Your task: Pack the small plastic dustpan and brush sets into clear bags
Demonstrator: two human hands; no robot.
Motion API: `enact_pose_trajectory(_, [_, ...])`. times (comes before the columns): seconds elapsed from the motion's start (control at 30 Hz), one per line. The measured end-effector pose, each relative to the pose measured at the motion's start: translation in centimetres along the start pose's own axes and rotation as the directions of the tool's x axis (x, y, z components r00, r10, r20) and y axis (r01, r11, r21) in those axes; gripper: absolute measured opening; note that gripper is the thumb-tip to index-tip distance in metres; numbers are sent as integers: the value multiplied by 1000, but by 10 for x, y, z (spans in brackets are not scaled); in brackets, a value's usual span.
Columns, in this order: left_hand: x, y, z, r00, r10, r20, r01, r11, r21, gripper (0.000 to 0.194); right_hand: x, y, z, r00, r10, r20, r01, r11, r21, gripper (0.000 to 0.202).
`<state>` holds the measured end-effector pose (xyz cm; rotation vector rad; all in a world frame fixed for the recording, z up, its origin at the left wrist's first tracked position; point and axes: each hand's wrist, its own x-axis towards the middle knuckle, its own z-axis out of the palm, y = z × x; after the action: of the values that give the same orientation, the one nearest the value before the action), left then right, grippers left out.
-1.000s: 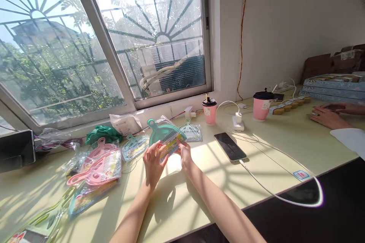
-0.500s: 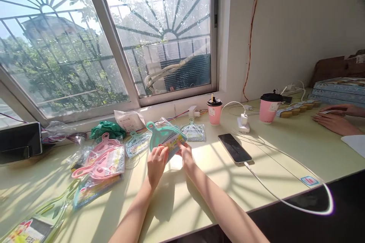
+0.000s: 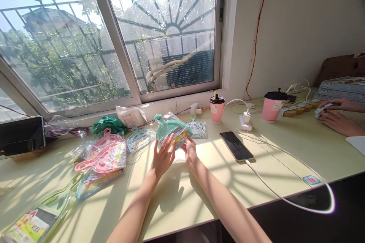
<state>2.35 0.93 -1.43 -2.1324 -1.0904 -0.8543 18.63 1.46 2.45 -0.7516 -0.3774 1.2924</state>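
A teal dustpan set [image 3: 171, 126] with a printed label is held tilted above the table [image 3: 205, 205]. My right hand [image 3: 190, 150] grips its lower right edge, thumb on the front. My left hand [image 3: 164, 155] lies against its lower left front with the fingers spread. Just behind, a wrapped teal set [image 3: 140, 139] lies on the left and another wrapped set [image 3: 196, 127] on the right. Wrapped pink sets [image 3: 107, 153] overlap a blue one [image 3: 98, 184] farther left, and a green set [image 3: 42, 216] lies at the front left.
A phone [image 3: 236, 146] on a white cable lies to the right. Behind stand two pink cups [image 3: 217, 112], [image 3: 272, 108] and a white charger [image 3: 245, 121]. A co-worker's hands [image 3: 338, 117] are at far right; a dark screen [image 3: 21, 136] stands at left.
My left hand's fingers have spread from a closed grip on the teal set. The set has tilted a little and sits slightly farther right. The co-worker's hands now hold a small object.
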Motion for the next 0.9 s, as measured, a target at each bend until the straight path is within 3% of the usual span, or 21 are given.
enact_pose_trajectory(0.17, [-2,-1,4,999,30,10,-30,1000,8,49,-1,-3,2,998,35,-54,-33,999,34,28])
enact_pose_trajectory(0.3, [-2,0,6,996,22,-82,-21,1000,3,38,-2,-6,3,997,56,-59,-54,998,27,36])
enact_pose_trajectory(0.43, [0,1,1,980,-124,-156,114,991,-70,21,-2,-9,2,998,39,-56,-40,999,-15,33])
enact_pose_trajectory(0.53, [1,-1,-2,963,-213,-166,209,977,-44,18,-6,-8,4,1000,26,-11,-27,997,-76,36])
enact_pose_trajectory(0.73, [4,-5,1,985,-145,-97,149,988,40,27,-16,15,7,996,27,86,-13,987,-161,34])
enact_pose_trajectory(0.9, [9,0,-2,978,-193,-82,198,979,52,26,-16,37,5,992,1,128,22,984,-177,28])
